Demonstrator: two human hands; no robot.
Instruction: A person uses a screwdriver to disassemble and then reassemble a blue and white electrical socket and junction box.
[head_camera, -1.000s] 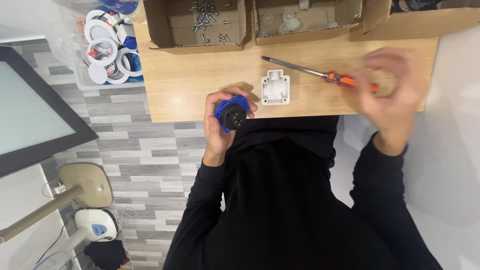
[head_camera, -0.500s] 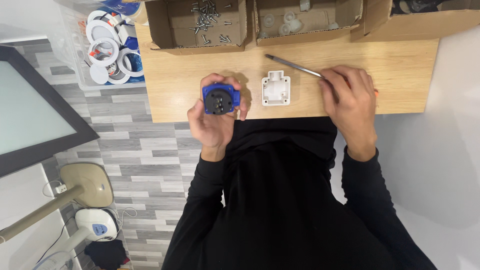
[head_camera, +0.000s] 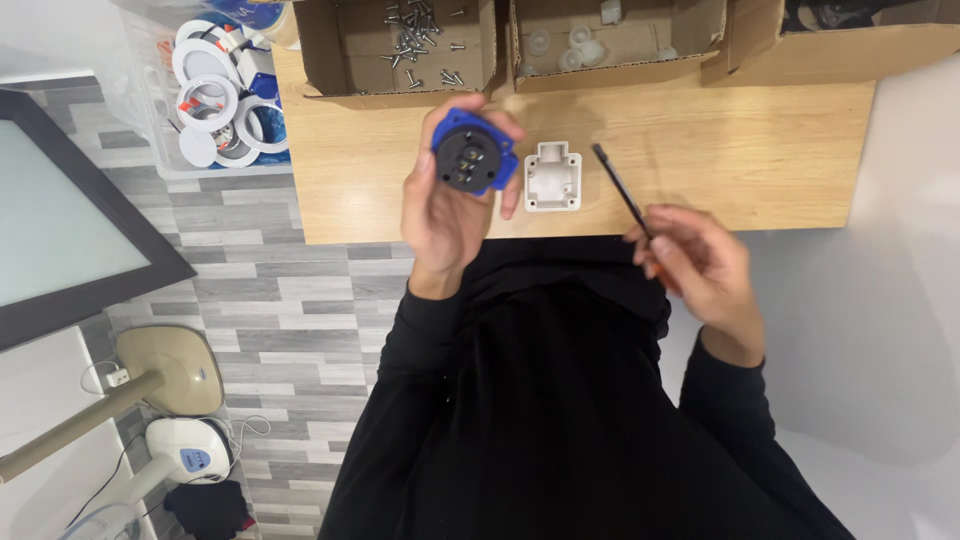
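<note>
My left hand (head_camera: 450, 215) holds a blue socket part (head_camera: 470, 155) with a round black face, raised over the wooden table (head_camera: 740, 150). Just right of it a white plastic housing (head_camera: 552, 177) lies on the table. My right hand (head_camera: 700, 265) grips a screwdriver (head_camera: 620, 188) by its handle at the table's near edge; the dark shaft points up and left toward the white housing, its tip a little to the right of it.
Three open cardboard boxes line the table's far edge: one with several screws (head_camera: 420, 40), one with small white parts (head_camera: 600, 40), and a third (head_camera: 850, 35). A clear bin of white rings (head_camera: 215, 100) stands at left. A dark-framed panel (head_camera: 70, 220) and a fan base (head_camera: 170, 370) are on the floor side.
My left hand has lifted the blue socket part further over the table and turned it. My right hand has picked the screwdriver up and drawn it back toward the table's near edge.
</note>
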